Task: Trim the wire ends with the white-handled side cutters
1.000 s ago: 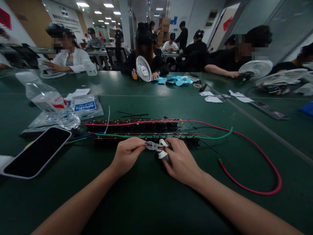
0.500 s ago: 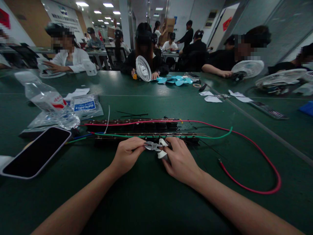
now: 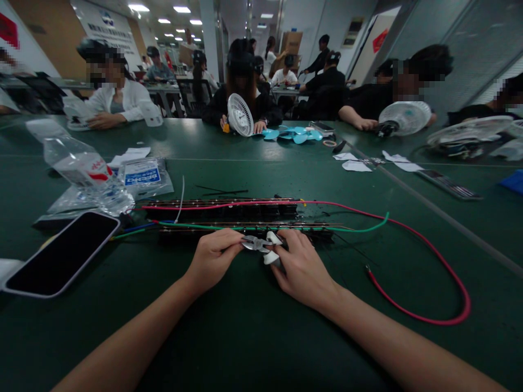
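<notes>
My right hand (image 3: 304, 267) is closed around the white-and-grey handles of a pair of cutting pliers (image 3: 254, 243), whose jaws point left. The jaw tips meet the pinched fingers of my left hand (image 3: 214, 258); whatever those fingers hold is hidden. Just beyond both hands lie two long black strips with metal contacts, a near one (image 3: 180, 235) and a far one (image 3: 196, 213). A green wire (image 3: 359, 230) runs along the near strip and a red wire (image 3: 443, 258) along the far one, looping to the right. A white cable tie (image 3: 180, 198) sticks up from the strips.
At left are a phone (image 3: 61, 256), a tilted plastic bottle (image 3: 79, 163) and a labelled plastic bag (image 3: 143, 173). Black tie scraps (image 3: 223, 191) lie behind the strips. Across the green table (image 3: 245, 337), people handle fan parts; blue fan blades (image 3: 298, 134) lie there.
My hands and the pliers stay practically still. Across the table, the person at right has turned a white fan part, and the person at left has shifted their hands and fan part.
</notes>
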Motion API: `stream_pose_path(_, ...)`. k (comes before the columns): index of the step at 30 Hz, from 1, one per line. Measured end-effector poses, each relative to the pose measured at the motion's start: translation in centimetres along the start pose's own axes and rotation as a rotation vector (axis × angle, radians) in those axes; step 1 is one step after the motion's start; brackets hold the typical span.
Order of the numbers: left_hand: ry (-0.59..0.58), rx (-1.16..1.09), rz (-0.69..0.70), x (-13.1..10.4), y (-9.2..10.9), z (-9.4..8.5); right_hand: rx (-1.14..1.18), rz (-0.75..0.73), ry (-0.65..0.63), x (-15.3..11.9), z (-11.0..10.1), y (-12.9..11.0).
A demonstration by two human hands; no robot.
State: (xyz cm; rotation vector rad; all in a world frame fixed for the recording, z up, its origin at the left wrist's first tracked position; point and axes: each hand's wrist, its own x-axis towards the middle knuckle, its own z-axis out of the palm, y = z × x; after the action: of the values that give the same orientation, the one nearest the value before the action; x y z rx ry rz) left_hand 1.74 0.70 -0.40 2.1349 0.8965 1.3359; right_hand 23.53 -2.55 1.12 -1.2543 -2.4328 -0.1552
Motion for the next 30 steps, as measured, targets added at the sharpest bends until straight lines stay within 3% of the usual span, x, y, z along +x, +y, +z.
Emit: stream_pose_path(30,-0.021,-0.002,0.005,0.03,0.09,-0.07,-0.016,-0.007,-0.017,0.05,0.15,0.22)
